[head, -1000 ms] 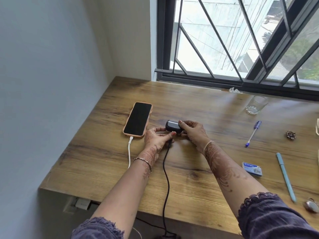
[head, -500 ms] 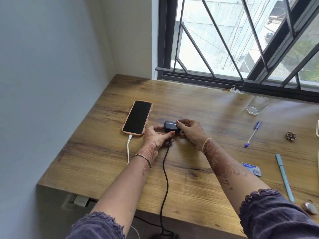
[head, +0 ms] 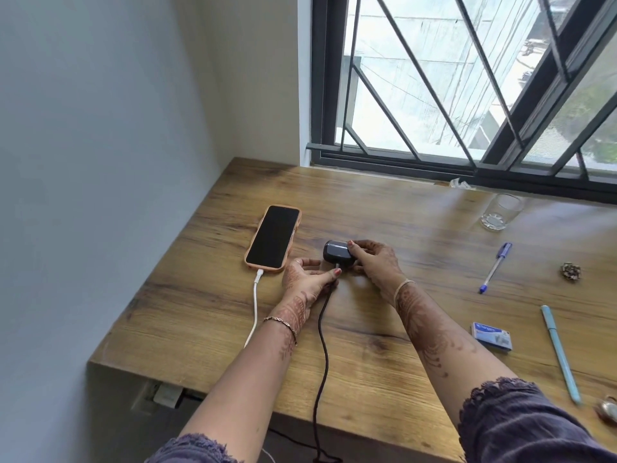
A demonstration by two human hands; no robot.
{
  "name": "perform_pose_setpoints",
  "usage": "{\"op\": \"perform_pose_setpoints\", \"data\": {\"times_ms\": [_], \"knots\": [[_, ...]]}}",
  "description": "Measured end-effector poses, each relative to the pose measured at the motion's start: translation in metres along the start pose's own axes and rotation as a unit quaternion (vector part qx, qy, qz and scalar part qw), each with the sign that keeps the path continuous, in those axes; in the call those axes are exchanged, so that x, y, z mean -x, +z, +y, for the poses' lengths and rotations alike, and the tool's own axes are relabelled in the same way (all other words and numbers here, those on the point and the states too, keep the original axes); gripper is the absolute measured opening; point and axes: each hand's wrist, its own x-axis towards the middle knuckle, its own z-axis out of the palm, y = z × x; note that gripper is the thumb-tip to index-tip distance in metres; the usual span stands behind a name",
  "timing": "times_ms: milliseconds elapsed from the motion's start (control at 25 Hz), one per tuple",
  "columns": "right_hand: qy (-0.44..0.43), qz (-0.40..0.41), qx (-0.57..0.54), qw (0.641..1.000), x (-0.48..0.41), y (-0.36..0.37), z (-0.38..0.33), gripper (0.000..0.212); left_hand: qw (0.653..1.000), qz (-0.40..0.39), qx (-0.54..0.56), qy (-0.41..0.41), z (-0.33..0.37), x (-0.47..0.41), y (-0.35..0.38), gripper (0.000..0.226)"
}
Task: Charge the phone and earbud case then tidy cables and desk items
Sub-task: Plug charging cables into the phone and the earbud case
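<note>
Near the bottom edge, black cable [head: 322, 345] running up the frame from below the desk [head: 384, 379], limp and light, best pinched at the stiff plug. At centre, left hand [head: 305, 279] pinching that plug, right hand [head: 374, 262] clamped round the earbud case [head: 335, 252]: small, smooth, probably slippery, so held by its sides. Left of centre, phone [head: 273, 237] lying flat, white cable [head: 255, 309] attached. Port hidden behind fingers; plug seating unclear.

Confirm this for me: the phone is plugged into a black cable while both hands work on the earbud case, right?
Not quite: the head view shows the phone plugged into a white cable. The black cable runs to the earbud case, which the left hand and right hand are working on.
</note>
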Motion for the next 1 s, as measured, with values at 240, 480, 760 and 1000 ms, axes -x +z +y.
{"op": "perform_pose_setpoints", "data": {"times_ms": [240, 480, 760, 1000], "knots": [[0.001, -0.013, 0.031, 0.999, 0.000, 0.000, -0.004, 0.007, 1.000, 0.002, -0.011, -0.010, 0.001, -0.004, 0.000, 0.050], [-0.070, 0.014, 0.281, 0.957, -0.007, -0.002, 0.000, 0.028, 0.999, 0.021, -0.015, -0.025, -0.002, -0.008, 0.003, 0.039], [-0.110, 0.029, 0.347, 0.931, -0.010, -0.004, 0.006, 0.031, 0.994, 0.039, -0.099, -0.015, -0.001, -0.010, 0.008, 0.029], [-0.109, 0.024, 0.338, 0.934, -0.013, -0.003, 0.007, 0.032, 0.944, 0.069, -0.315, 0.066, 0.005, -0.001, 0.009, 0.029]]}}
